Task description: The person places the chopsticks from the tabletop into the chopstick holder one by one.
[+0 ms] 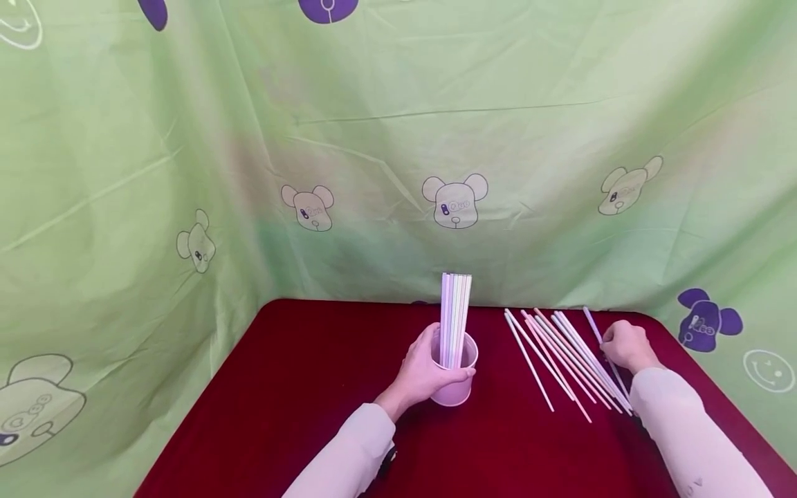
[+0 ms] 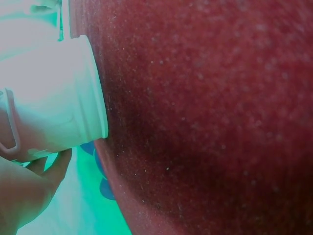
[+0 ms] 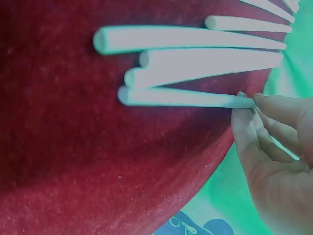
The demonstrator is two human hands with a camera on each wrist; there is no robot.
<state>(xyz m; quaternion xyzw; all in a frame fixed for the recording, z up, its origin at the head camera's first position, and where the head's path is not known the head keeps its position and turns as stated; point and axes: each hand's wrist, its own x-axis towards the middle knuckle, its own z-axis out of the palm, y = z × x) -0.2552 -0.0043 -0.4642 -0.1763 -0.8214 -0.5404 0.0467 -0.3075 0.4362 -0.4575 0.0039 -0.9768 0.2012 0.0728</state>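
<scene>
My left hand [image 1: 418, 372] grips a small pink bucket-like cup [image 1: 452, 396], thumb across its near side. Upright in the cup stands a bundle of thin pastel sticks [image 1: 456, 318]. In the left wrist view the cup [image 2: 54, 98] shows a wire loop on its side, and fingers [image 2: 58, 166] curl beneath it. At the right, my right hand [image 1: 627, 346] pinches a purple stick [image 1: 592, 324] between thumb and fingertips. The right wrist view shows that stick [image 3: 181, 97] lying along the table, held near its far end by the hand [image 3: 274, 161].
Several loose pastel sticks [image 1: 563, 353] lie fanned out between the cup and my right hand. Dark red cloth covers the table [image 1: 299, 394]. A green printed curtain [image 1: 373, 124] hangs close behind the table and along both sides.
</scene>
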